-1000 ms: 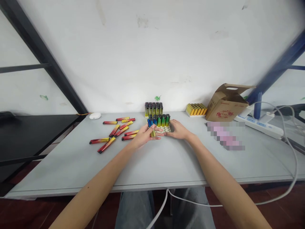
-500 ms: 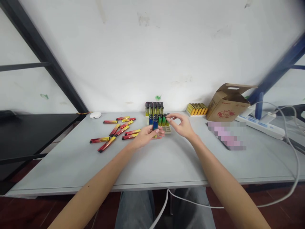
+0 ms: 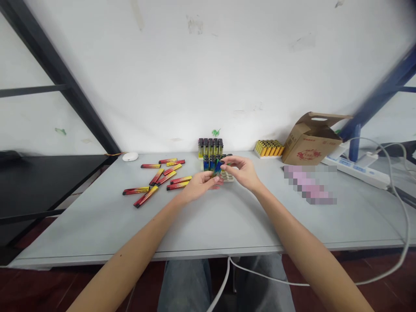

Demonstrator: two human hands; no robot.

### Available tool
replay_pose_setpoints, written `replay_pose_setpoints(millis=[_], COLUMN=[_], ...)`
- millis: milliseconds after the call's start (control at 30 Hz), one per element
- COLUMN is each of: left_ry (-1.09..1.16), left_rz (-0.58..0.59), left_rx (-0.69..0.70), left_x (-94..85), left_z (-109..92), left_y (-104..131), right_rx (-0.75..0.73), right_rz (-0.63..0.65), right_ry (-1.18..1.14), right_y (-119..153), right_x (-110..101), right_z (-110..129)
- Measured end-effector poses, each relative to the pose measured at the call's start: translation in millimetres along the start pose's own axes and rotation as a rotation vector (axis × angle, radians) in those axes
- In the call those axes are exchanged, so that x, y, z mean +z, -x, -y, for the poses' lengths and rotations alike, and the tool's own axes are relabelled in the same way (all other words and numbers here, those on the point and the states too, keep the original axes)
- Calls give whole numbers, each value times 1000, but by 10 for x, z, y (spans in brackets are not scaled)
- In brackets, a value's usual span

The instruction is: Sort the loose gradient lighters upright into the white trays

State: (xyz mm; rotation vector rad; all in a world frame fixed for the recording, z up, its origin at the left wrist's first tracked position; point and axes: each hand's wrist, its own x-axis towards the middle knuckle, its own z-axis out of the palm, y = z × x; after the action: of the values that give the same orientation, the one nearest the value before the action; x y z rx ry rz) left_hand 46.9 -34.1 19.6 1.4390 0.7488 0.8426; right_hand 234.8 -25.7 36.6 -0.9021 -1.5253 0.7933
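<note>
My left hand (image 3: 199,186) is closed round the lower part of a blue lighter (image 3: 218,168), which leans to the right. The thumb and fingertips of my right hand (image 3: 243,172) pinch that lighter near its top. Just behind the hands stands a pale tray (image 3: 229,178) with round-cornered slots, partly hidden by my fingers. Blue lighters (image 3: 206,164) and green ones stand upright in its far part. Behind it is a block of yellowish lighters (image 3: 210,148) with dark tops. To the left of my left hand lie several loose red-and-yellow lighters (image 3: 145,197).
A tray of yellow lighters (image 3: 269,149) stands by the wall, beside an open cardboard box (image 3: 312,145). A power strip (image 3: 357,171) with white cables and a blurred pink item (image 3: 308,184) lie at right. A white case (image 3: 130,157) sits far left.
My right hand has come left and down from the tray to the lighter in my left hand. That lighter has gone from upright to tilted right.
</note>
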Motion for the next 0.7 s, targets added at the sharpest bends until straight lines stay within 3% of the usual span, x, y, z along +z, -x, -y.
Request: replay_pose_setpoints(millis=[133,233,467,567,700], left_ry=[-108,-246,-842,-1094,-1274], left_rz=[-151,-300,-583,-617,-566], left_rx=[-5,16,195,137,8], left_x=[-68,-147,-322,-394,-485], left_z=[-4,-4,-94,-142,-151], left_y=[-17,-23,52,74,81], right_rx=[21,25,32,39,13], right_rz=[-157,-205,-136,-99,-70], right_ry=[-92,-110,122,161,253], right_y=[-70,-97,-63,-38,-17], right_x=[-100,-143,-66,-25,-10], right_z=[-37,-100,-261,-281,-279])
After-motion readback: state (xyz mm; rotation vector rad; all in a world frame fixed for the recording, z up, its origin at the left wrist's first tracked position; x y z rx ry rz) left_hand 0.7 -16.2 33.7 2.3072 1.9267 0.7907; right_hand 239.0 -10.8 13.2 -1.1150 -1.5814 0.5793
